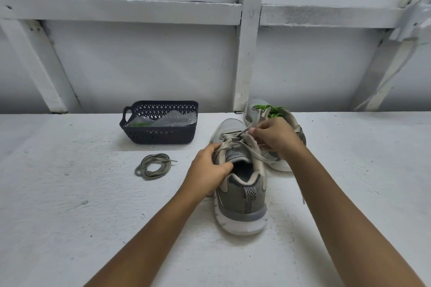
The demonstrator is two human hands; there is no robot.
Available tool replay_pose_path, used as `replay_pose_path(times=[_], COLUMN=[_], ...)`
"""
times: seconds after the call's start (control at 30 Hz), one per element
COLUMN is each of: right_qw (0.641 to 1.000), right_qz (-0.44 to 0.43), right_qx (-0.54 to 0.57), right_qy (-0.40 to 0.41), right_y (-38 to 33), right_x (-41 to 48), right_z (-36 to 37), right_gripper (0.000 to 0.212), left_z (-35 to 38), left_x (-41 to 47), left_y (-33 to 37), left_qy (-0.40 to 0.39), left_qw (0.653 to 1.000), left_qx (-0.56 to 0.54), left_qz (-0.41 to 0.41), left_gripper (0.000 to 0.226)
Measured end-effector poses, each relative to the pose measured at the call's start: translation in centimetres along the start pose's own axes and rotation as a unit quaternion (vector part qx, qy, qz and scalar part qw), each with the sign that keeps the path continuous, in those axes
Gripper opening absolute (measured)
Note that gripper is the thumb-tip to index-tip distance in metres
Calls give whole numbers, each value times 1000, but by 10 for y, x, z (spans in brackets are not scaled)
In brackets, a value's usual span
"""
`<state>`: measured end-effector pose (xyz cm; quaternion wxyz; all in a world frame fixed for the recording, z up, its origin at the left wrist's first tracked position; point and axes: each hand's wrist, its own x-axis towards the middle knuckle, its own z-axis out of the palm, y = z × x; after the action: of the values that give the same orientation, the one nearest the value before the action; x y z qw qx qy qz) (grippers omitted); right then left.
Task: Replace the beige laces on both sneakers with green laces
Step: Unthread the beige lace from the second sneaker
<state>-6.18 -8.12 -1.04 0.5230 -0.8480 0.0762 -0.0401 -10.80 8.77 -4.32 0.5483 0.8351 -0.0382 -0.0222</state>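
Head view: the left hand [210, 168] grips the collar of the grey mesh sneaker [241, 196], which stands mid-bench with its heel toward the near edge. The right hand [276, 138] pinches its flat beige lace [233, 140]. Unlacing looks underway; next, the lace needs drawing out eyelet by eyelet.

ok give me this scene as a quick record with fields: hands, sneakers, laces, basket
left hand: grips near sneaker at its collar
right hand: pinches beige lace over the near sneaker
far sneaker: green lace threaded in
loose lace: beige, coiled on table
basket: holds clear bag, something green inside
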Motion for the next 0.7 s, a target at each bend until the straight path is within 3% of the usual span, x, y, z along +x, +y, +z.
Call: replay_pose_path(times=[0.13,0.2,0.3,0.37,0.43,0.6,0.7], right_qw=[984,979,993,1000,999,983,974], right_qz=[7,13,21,17,0,-9,0], right_qx=[118,141,101,11,-39,107,144], right_qy=[130,148,61,-1,-2,149,173], right_y=[-7,-10,-8,-4,-2,-12,-13], right_x=[13,15,4,-4,-7,7,10], right_z=[-12,-15,-8,-1,2,-14,-16], right_gripper=[33,33,30,27,20,32,33], left_z=[0,0,-1,-1,-1,-1,-1], left_x=[-1,-1,-2,-1,-2,-2,-2], left_y=[0,0,0,0,0,-1,-2], left_qy=[-7,-8,-8,-9,-11,-6,-5], left_qw=[1000,1000,1000,1000,1000,1000,1000], left_qx=[-10,-14,-16,-18,-21,-17,-18], left_qz=[2,7,11,12,11,8,5], left_gripper=[51,51,51,51,51,42,37])
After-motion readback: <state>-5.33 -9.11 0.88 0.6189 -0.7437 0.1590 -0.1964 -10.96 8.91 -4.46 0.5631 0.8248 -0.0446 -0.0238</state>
